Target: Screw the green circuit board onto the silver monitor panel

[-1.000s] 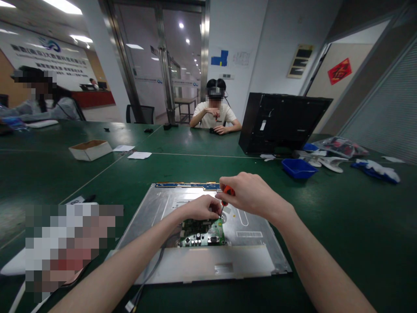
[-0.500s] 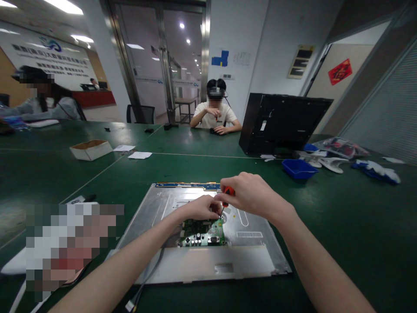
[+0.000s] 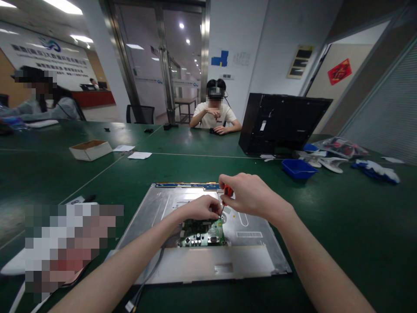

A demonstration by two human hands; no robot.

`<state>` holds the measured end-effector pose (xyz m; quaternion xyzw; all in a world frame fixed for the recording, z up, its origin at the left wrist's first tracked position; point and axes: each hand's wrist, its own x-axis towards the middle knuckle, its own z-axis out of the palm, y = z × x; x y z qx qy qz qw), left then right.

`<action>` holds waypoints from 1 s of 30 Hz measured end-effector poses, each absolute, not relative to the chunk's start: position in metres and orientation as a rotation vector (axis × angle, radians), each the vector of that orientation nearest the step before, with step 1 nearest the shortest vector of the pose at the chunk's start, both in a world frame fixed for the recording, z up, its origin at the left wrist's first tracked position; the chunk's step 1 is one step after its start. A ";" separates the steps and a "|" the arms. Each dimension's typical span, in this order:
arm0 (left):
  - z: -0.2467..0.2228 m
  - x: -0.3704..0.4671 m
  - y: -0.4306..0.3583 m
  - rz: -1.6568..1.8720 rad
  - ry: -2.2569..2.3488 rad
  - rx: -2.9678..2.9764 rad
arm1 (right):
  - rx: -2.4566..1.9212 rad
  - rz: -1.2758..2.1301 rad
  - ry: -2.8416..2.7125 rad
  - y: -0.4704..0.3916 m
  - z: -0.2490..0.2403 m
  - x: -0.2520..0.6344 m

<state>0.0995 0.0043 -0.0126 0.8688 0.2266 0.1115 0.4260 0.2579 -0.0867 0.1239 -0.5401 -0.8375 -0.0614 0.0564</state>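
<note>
A flat metal panel lies on the green table, with a green circuit board at its middle. My right hand is closed round the red handle of a screwdriver, whose shaft slants down to the board's upper right corner. Just left of that tip, my left hand rests over the board's upper part with its fingers bent together near the shaft. Whatever those fingertips hold is too small to make out. A dark cable runs from the board over the panel's front edge.
Beyond the panel stand a black monitor casing and a blue tray, with gloves at the right. An open box sits back left. A blurred-out object lies near left. Another person sits across the table.
My right hand's fingers have shifted slightly round the screwdriver handle. My left hand stays in nearly the same place.
</note>
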 end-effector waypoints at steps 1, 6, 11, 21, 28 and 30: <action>-0.013 0.099 0.004 0.277 0.571 2.169 | -1.653 -0.205 -2.535 -0.086 0.124 0.258; -0.011 0.099 0.002 0.252 0.604 2.154 | -1.742 -0.268 -2.507 -0.084 0.124 0.257; -0.012 0.100 0.004 0.254 0.575 2.172 | -1.708 -0.295 -2.527 -0.084 0.123 0.256; -0.011 0.099 0.004 0.282 0.555 2.175 | -1.603 -0.102 -2.545 -0.087 0.125 0.255; -0.012 0.099 0.004 0.264 0.569 2.167 | -1.649 -0.206 -2.537 -0.086 0.124 0.257; -0.012 0.099 0.004 0.260 0.578 2.168 | -1.692 -0.274 -2.514 -0.084 0.123 0.258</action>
